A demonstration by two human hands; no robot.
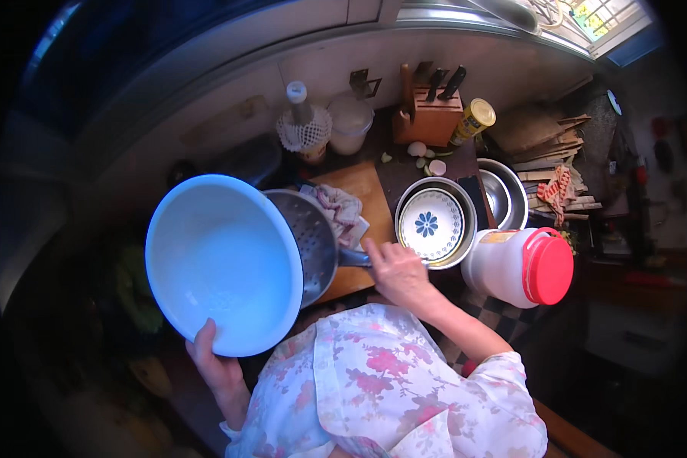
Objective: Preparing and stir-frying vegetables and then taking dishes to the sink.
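In my left hand (220, 363) is a large white bowl (223, 263), tilted with its inside facing up at me; my thumb lies over its near rim. The bowl partly covers a grey long-handled colander (318, 252) dotted with holes. My right hand (399, 272) is closed at the end of the colander's dark handle (355, 257). Just beyond that hand sits a metal bowl (470, 229) with a blue-flowered white dish (435, 214) inside it. A crumpled cloth (343, 209) lies behind the colander on a wooden board (378, 194).
A white plastic jar (495, 269) with a red lid stands at the right, before more metal bowls (518, 192). Along the wall are a knife block (435, 120), a yellow can (474, 120), a lidded tub (349, 126) and a netted bottle (303, 123). Eggshells (437, 167) lie nearby.
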